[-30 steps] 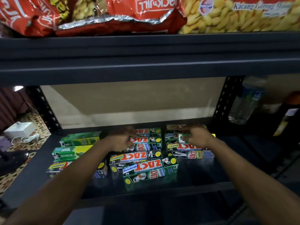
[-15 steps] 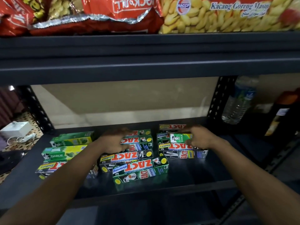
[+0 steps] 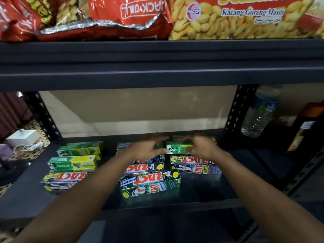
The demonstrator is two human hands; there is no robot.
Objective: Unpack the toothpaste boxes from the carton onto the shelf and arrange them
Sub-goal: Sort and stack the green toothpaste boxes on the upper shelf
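The right hand (image 3: 201,148) grips a Darlie box (image 3: 177,149) above the rear Zact boxes (image 3: 192,160) on the shelf (image 3: 201,188). The left hand (image 3: 146,149), fingers straight, reaches the box's end. Set down askew, it could slide off those glossy Zact boxes.

a small shop: metal shelf (image 3: 157,74) stocked with snack bags (image 3: 245,18) and toothpaste boxes (image 3: 150,183).

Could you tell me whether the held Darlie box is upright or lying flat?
Lying flat: the Darlie box runs sideways, gripped by the right hand.
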